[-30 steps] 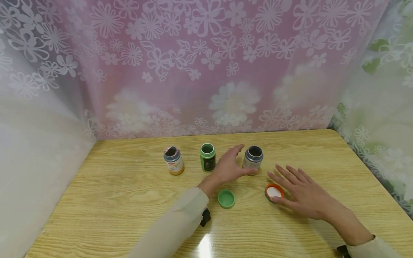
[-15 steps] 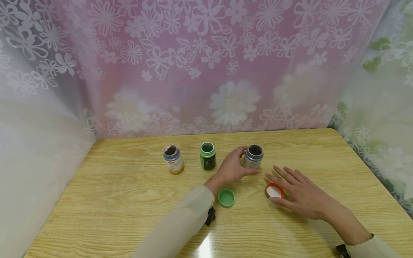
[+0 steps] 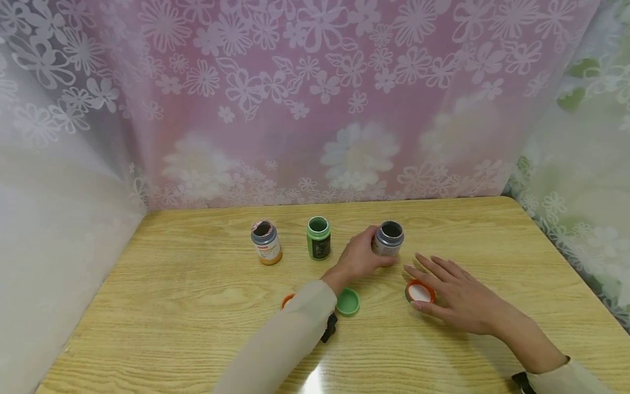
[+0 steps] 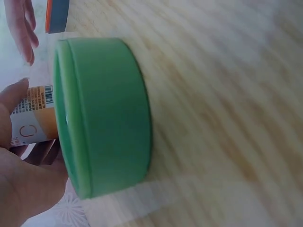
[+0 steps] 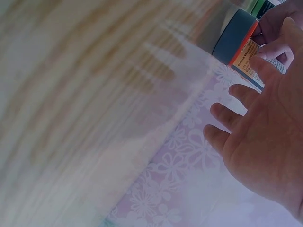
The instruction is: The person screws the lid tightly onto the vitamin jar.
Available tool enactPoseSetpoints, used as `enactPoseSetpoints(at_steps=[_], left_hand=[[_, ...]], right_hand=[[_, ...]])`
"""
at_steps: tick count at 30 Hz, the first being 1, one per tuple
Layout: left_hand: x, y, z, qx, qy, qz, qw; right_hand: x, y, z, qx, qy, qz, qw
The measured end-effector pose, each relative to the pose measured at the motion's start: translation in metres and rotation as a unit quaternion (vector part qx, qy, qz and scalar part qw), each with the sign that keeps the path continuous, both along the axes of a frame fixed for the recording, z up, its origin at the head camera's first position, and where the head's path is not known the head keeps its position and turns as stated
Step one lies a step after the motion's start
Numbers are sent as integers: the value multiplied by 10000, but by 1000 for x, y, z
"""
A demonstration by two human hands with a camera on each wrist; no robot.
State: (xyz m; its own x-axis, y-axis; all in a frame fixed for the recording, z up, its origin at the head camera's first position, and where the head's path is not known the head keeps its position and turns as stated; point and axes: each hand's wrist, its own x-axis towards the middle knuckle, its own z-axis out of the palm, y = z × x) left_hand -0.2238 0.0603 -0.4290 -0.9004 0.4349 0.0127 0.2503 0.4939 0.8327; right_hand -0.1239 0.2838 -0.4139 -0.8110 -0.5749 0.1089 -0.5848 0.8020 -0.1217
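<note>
My left hand (image 3: 358, 257) grips a small open jar with a dark neck (image 3: 389, 241) from its left side, thumb in front and fingers behind. In the left wrist view the jar's white and orange label (image 4: 31, 125) shows between thumb and fingers, beyond a large close green lid (image 4: 111, 113). My right hand (image 3: 465, 303) is spread with nothing in it, its thumb and fingertips over the edge of a dark lid with an orange rim (image 3: 420, 293). That dark lid (image 5: 235, 35) stands near the right fingertips in the right wrist view.
An open green jar (image 3: 319, 241) and another open dark-necked jar (image 3: 267, 246) stand to the left. The green lid lies in front, near the left wrist. A second orange-rimmed lid (image 3: 287, 299) is mostly hidden by the left sleeve. A floral curtain (image 3: 295, 137) hangs behind the table.
My left hand has moved right and closed around the right-hand jar. The orange-rimmed lid has come into sight beside the left sleeve. My right hand has hardly moved.
</note>
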Motion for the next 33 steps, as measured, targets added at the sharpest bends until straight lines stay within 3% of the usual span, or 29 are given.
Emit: enactPoseSetpoints(at_steps=[5, 16, 33], left_hand=[[-1, -1, 0, -174, 93, 4, 9998], [-5, -2, 4, -337, 141, -99, 9993], [-8, -5, 1, -308, 232, -189, 9991]], right_hand=[[-2, -1, 0, -11, -14, 44, 10000], [-5, -4, 8, 23, -508, 50, 9987], [-6, -10, 15, -176, -1043, 221, 9941]])
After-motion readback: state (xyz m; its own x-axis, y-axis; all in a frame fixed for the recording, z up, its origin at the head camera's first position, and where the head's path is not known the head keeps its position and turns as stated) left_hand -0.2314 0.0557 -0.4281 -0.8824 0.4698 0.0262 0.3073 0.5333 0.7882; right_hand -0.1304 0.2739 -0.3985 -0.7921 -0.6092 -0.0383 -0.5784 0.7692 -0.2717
